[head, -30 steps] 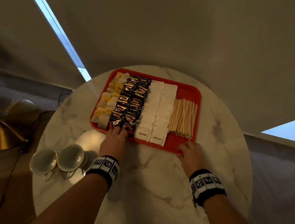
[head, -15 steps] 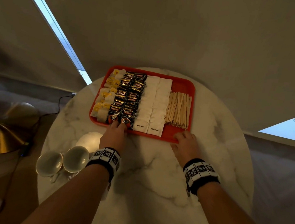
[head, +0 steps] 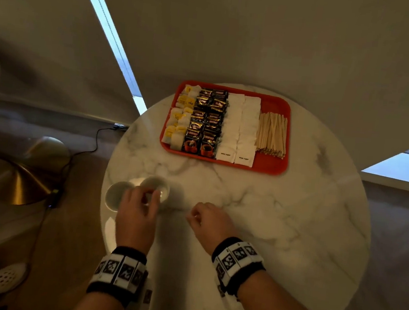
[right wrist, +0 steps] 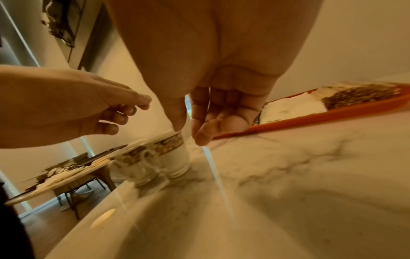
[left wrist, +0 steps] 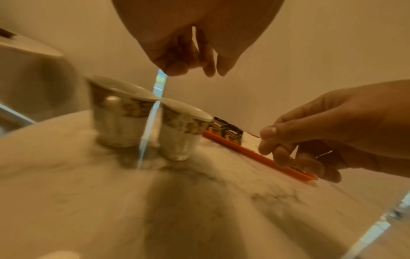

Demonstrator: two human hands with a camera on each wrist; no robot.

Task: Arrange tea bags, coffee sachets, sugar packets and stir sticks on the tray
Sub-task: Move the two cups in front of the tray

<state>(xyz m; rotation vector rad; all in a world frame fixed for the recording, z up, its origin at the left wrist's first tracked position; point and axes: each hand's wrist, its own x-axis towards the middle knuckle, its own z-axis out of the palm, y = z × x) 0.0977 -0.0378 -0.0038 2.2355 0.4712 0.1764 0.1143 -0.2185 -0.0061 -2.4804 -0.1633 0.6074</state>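
We are hovering left hand [head: 138, 213] over two cups [head: 155, 187], fingers loosely curled, holding nothing; right hand [head: 207, 220] beside, slack, empty. Filled tray [head: 271, 166] lying well beyond fingertips on counter [head: 266, 225].

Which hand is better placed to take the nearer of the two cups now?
Probably the left hand: it hovers just above the cups, fingers loosely curled and holding nothing. The right hand is also free, but it is beside them over the bare table.

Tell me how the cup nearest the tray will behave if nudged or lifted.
The cup looks glazed ceramic, so probably stiff, fragile and slippery. It narrows towards its base and touches the second cup, so a nudge may tip or clink it.
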